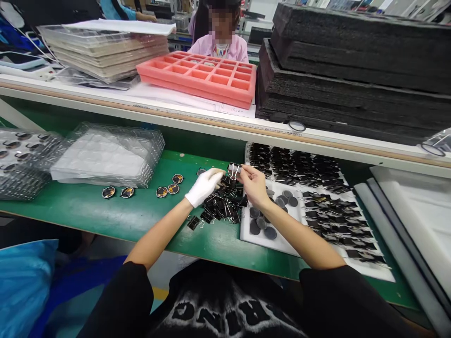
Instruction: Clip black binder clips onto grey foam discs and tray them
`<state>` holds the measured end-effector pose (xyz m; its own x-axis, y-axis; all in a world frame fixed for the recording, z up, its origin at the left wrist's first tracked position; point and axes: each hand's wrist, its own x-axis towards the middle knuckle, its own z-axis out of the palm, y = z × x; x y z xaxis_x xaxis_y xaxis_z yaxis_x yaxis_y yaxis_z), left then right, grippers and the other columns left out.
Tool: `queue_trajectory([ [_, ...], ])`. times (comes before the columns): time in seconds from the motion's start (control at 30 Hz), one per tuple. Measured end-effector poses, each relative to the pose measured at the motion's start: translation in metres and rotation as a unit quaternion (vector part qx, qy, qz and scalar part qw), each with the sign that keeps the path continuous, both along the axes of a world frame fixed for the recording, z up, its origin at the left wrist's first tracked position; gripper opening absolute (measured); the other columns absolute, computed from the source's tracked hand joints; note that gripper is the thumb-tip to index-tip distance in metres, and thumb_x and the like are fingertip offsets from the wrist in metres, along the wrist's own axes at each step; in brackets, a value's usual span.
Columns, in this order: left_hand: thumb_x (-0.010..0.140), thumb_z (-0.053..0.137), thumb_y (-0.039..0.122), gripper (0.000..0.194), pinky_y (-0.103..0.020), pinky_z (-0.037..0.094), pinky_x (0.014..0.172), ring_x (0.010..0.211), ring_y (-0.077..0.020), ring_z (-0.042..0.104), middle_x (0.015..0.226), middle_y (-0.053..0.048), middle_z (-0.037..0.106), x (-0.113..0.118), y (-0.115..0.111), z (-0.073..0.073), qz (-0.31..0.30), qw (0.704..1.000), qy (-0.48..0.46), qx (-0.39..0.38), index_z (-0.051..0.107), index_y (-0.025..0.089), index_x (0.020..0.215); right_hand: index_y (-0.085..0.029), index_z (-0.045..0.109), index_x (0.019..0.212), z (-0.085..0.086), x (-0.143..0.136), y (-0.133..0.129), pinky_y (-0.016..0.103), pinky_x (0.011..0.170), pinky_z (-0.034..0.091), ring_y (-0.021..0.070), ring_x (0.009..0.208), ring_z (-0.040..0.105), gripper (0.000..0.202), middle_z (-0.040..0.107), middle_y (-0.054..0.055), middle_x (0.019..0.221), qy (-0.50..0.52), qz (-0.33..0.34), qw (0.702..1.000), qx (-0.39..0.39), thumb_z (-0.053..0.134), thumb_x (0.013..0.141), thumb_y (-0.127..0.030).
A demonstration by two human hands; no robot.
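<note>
Just left of the frame's centre, the white-gloved left hand [203, 187] has its fingers bent inward, though whether they grip anything cannot be told. At the centre, above a pile of black clips [221, 206] on the green surface [141, 230], the binder clip [233, 168] looks light, stiff, springy and hard to damage, perhaps slick on its metal, and best held by its ends; it sits just right of the left fingertips, its right end pinched by the bare right hand [254, 185].
</note>
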<state>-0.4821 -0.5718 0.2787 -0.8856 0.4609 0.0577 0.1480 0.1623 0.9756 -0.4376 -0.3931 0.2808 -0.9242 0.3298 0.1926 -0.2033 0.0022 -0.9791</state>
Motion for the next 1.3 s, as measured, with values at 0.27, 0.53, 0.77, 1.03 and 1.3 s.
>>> queue_trajectory([
  [0.27,0.086,0.068,0.023,0.019,-0.031,0.059,0.088,0.091,-0.0175,0.073,0.101,-0.005,0.079,0.016,0.008,0.004,0.033,0.997,0.071,-0.006,0.073,0.018,0.103,-0.021,0.079,0.091,0.0,0.013,-0.001,0.038,0.086,0.061,0.022,0.086,0.074,0.039,0.08,0.005,0.091,0.04,-0.043,0.995,0.083,0.075,0.084,-0.059],
  [0.53,0.089,0.065,0.021,0.034,-0.027,0.058,0.07,0.071,-0.0114,0.07,0.107,-0.009,0.076,0.038,0.016,0.032,0.046,0.998,-0.009,0.049,0.063,0.015,0.122,-0.024,0.082,0.095,-0.004,0.028,-0.002,0.042,0.093,0.06,0.025,0.095,0.075,0.032,0.082,0.006,0.1,0.094,-0.109,0.987,0.075,0.073,0.087,-0.054],
  [0.77,0.087,0.068,0.018,0.03,-0.023,0.057,0.067,0.069,-0.0087,0.069,0.108,-0.01,0.075,0.041,0.027,0.043,0.009,0.991,-0.077,0.105,0.064,0.012,0.117,-0.026,0.075,0.106,-0.005,0.038,-0.001,0.04,0.092,0.062,0.0236,0.102,0.075,0.04,0.081,0.005,0.106,0.024,-0.076,0.99,-0.113,0.081,0.079,-0.055],
  [1.03,0.085,0.078,0.032,0.035,-0.021,0.05,0.061,0.071,-0.008,0.061,0.102,-0.008,0.073,0.033,0.028,0.037,-0.088,0.958,-0.154,0.225,0.073,0.013,0.113,-0.027,0.077,0.101,-0.006,0.062,0.016,0.046,0.091,0.067,0.0217,0.086,0.077,0.043,0.079,0.003,0.101,0.022,0.058,0.992,-0.11,0.084,0.078,-0.062],
  [1.3,0.094,0.074,0.038,0.038,-0.038,0.058,0.102,0.113,-0.0223,0.071,0.121,-0.013,0.075,0.033,0.009,0.04,-0.167,0.973,0.098,0.122,0.072,0.018,0.126,-0.032,0.083,0.109,0.007,0.086,0.039,0.045,0.102,0.062,0.0248,0.119,0.072,0.019,0.078,0.006,0.124,0.177,0.057,0.974,0.133,0.078,0.091,-0.036],
])
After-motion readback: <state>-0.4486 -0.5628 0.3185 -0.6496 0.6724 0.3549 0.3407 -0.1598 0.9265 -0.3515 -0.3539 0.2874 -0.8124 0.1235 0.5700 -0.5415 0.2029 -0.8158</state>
